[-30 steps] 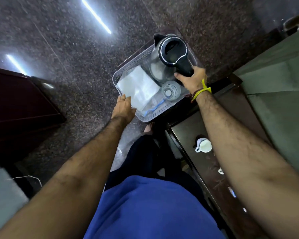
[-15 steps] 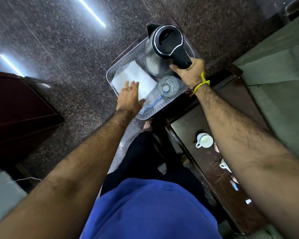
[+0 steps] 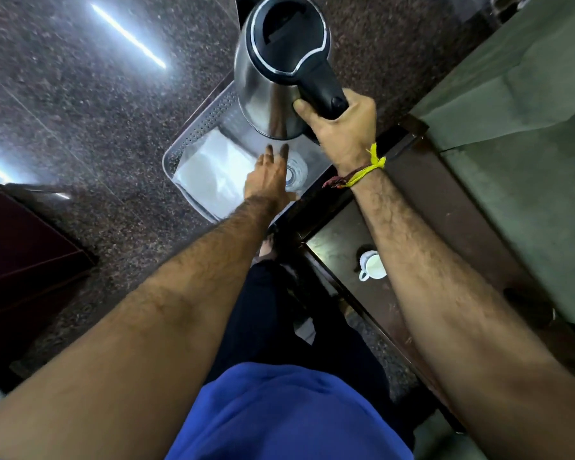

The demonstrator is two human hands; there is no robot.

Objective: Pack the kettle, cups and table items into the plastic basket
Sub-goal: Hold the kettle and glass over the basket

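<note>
A steel kettle (image 3: 266,78) with a black lid hangs above the grey perforated plastic basket (image 3: 196,127) on the floor. My right hand (image 3: 342,127) grips its black handle. Inside the basket lie a white packet in clear wrap (image 3: 210,174) and a clear glass (image 3: 296,172). My left hand (image 3: 268,174) reaches into the basket, fingers spread, over the packet and touching or just beside the glass. A white cup (image 3: 372,265) stands on the dark table (image 3: 412,227) at my right.
Dark speckled stone floor (image 3: 97,111) surrounds the basket. A dark wooden cabinet (image 3: 24,260) stands at the left. A green-covered surface (image 3: 518,111) runs along the right behind the table. My legs and blue shirt fill the bottom centre.
My right hand has lifted the kettle up out of the basket toward the camera. My left hand has moved from the basket's near rim further in, to beside the glass.
</note>
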